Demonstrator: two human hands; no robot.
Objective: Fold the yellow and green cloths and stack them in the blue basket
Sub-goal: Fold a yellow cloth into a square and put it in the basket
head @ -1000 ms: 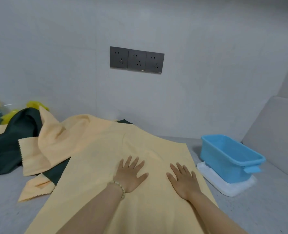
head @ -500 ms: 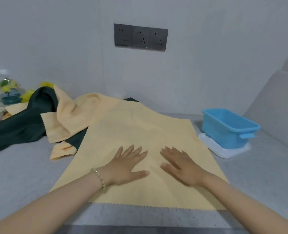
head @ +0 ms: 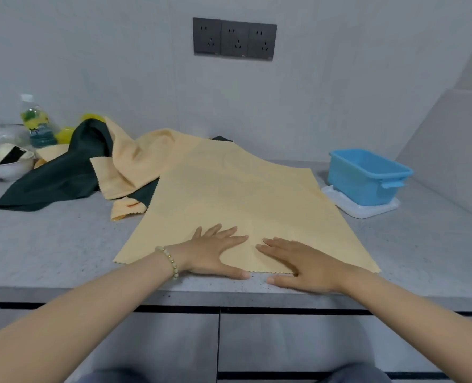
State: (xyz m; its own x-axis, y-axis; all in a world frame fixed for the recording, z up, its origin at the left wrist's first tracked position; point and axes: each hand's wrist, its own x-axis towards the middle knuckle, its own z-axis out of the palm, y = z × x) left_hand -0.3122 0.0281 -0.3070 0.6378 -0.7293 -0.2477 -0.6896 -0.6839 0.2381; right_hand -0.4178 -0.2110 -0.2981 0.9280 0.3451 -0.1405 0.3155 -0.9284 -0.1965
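A large yellow cloth (head: pixel 237 200) lies spread flat on the grey counter (head: pixel 49 244). My left hand (head: pixel 215 251) and my right hand (head: pixel 298 262) press flat on its near edge, fingers straight, side by side. A second yellow cloth (head: pixel 135 161) lies crumpled behind it to the left, over a dark green cloth (head: pixel 63 175). The blue basket (head: pixel 367 175) stands empty at the right on a white tray (head: pixel 362 208).
At the far left stand a white bowl (head: pixel 5 167) holding a dark phone and a plastic bottle (head: pixel 36 123). A wall with sockets (head: pixel 235 38) rises behind. The counter's front edge (head: pixel 229 295) runs just below my hands, with drawers underneath.
Both hands have slid toward me along the yellow cloth, from its middle down to its near edge. The cloth now lies flatter. The view has tilted down.
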